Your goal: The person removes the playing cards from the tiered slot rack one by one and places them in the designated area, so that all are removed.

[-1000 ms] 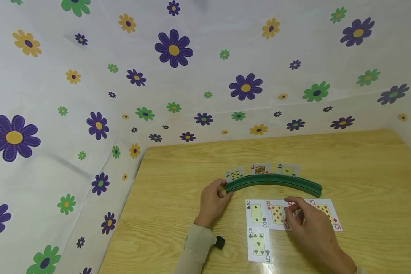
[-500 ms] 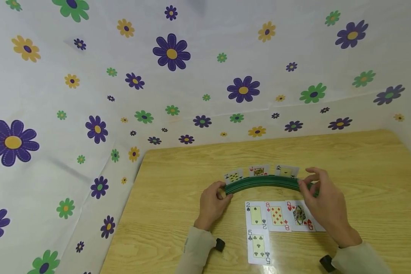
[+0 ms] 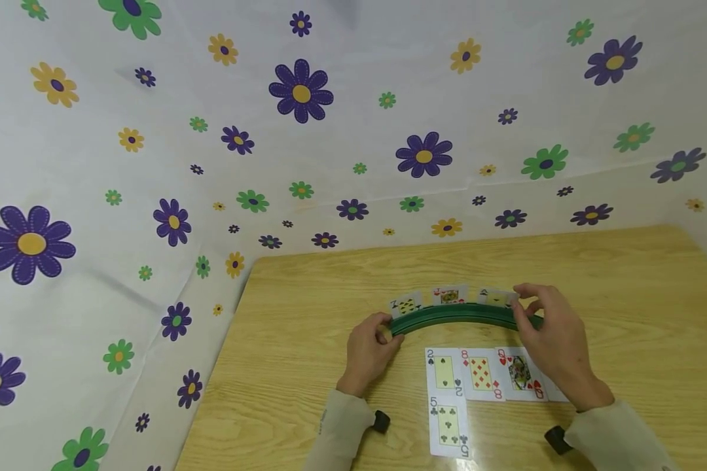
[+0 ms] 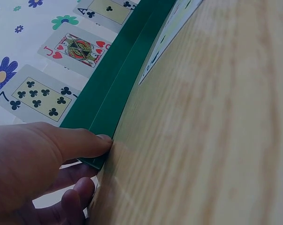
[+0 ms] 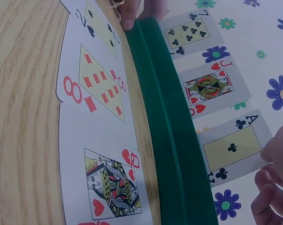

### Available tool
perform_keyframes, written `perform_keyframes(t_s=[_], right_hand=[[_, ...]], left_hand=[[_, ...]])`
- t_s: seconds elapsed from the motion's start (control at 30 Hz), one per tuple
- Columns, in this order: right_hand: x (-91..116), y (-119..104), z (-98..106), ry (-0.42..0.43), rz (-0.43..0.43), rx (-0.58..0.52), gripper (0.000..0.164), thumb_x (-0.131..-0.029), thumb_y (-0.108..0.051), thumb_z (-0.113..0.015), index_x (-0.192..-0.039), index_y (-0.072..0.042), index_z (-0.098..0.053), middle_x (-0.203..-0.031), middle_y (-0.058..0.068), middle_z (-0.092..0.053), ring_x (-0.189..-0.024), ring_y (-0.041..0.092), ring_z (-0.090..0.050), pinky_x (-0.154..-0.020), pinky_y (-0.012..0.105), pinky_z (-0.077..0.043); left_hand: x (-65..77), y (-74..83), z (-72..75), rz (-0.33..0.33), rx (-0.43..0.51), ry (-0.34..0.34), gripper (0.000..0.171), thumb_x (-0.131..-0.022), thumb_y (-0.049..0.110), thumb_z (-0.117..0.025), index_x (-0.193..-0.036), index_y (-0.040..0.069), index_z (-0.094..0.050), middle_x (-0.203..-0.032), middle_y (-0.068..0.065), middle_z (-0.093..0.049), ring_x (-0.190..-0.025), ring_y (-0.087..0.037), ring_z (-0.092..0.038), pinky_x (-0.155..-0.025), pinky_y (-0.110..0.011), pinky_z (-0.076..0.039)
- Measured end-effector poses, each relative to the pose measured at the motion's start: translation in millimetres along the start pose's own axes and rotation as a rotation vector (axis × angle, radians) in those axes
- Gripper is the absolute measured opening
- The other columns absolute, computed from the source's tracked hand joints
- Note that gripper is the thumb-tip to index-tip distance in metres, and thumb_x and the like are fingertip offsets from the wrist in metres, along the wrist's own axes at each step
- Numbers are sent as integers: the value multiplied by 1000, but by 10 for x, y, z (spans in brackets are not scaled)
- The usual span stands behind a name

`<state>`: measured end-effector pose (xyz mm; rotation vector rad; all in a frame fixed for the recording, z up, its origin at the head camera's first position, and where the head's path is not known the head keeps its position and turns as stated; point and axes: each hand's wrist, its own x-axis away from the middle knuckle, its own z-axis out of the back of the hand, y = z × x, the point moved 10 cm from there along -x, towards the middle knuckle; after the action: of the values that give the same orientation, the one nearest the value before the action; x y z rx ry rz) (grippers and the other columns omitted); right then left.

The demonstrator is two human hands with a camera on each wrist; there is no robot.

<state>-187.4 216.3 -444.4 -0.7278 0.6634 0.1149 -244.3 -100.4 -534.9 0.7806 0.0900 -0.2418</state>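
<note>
A curved green card holder (image 3: 453, 314) stands on the table with three playing cards upright in it: the seven of clubs (image 4: 40, 98), the jack of hearts (image 5: 211, 89) and the ace of clubs (image 5: 233, 147). My left hand (image 3: 366, 350) grips the holder's left end, thumb on the near side. At the ace's right edge, my right hand (image 3: 556, 347) pinches the card with thumb and finger. Below the holder lie the two of spades (image 3: 444, 373), eight of diamonds (image 3: 480, 374) and queen of hearts (image 3: 518, 373) in a row. My right hand mostly hides another card there.
The five of clubs (image 3: 448, 426) lies just under the two of spades, nearer to me. A wood-grain table (image 3: 289, 340) carries everything. White flower-print sheeting (image 3: 353, 52) encloses its back and sides.
My right hand has moved from over the row of face-up cards up to the holder's right part, then slightly left onto the ace. My left hand has stayed at the holder's left end.
</note>
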Motion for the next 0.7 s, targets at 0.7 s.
perform_keyframes(t_s=[0.7], right_hand=[[165,-171,202,-3,133,-181,38,-78,19,-83,-108,-2,-80,-94,7,-77,-80,-13,-51,-60,11,-42]], left_hand=[[-1,1,-17,-10,1,0,32,-95,18,-87,-124,9,-77,-95,-5,-76,-65,3,-54,-63,-20,-45]])
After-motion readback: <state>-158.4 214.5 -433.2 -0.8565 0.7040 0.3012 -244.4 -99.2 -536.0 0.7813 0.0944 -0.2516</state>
